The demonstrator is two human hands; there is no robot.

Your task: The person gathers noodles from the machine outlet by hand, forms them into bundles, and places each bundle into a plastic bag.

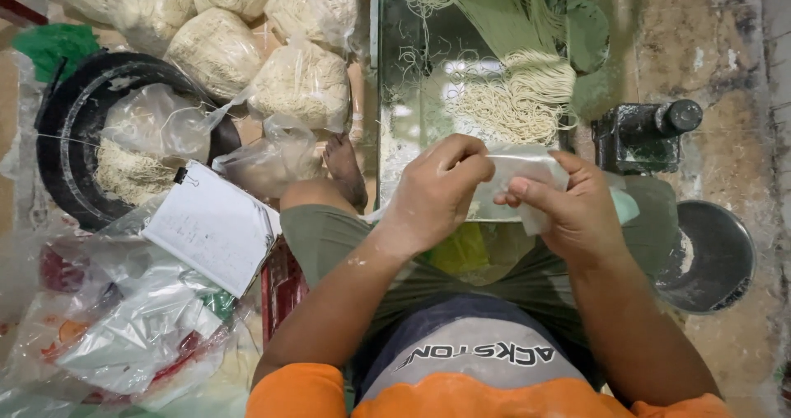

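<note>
Both your hands pinch the clear plastic bag (pixel 519 175) over your lap — left hand (pixel 432 191) curled on its edge, right hand (pixel 577 212) gripping opposite — so rub the layers apart gently near the noodles (pixel 519 105).

Clear plastic bags packed with pale noodles (pixel 218 51) far left, black round basin (pixel 66 138) left, clipped white notepad (pixel 212 227) nearer, grey metal bowl (pixel 715 257) right, loose noodle strands on steel tray (pixel 387 138) far centre

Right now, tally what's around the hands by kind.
Filled noodle bags at top left: 6
Clear bag held by left hand and right hand: 1
Clipped notepad: 1
Black tub: 1
Metal bowl: 1
Total: 10
</note>
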